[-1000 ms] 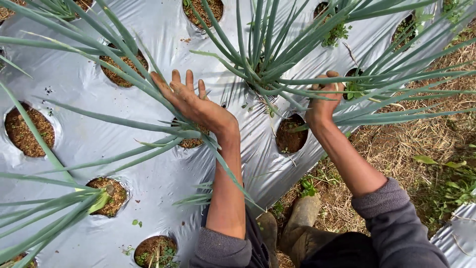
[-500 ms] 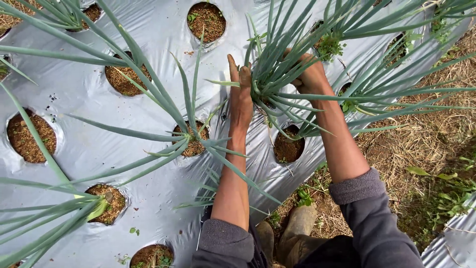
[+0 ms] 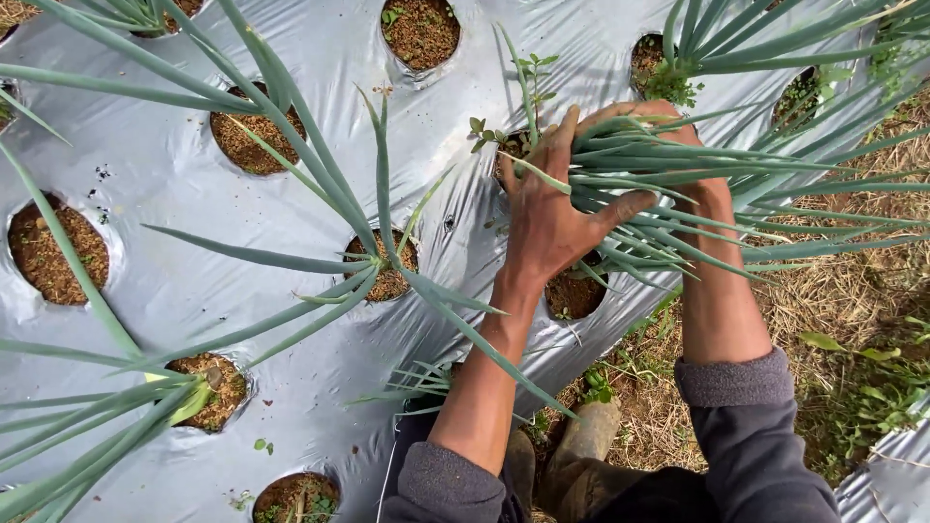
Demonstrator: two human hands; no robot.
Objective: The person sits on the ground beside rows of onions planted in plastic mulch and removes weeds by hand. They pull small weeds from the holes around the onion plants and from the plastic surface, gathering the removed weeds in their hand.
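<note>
Both my hands clamp one clump of long green onion leaves (image 3: 678,169) over a hole in the silver plastic mulch sheet (image 3: 174,252): left hand (image 3: 547,208) gripping, right hand (image 3: 668,126) curled around.

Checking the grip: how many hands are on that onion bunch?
2. The left hand wraps the green onion bunch near its base; the right hand grips it just beyond, partly hidden by leaves.

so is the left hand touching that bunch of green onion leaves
Touching. The head view shows the left hand wrapped around the bunch of leaves, thumb under, fingers over.
</note>
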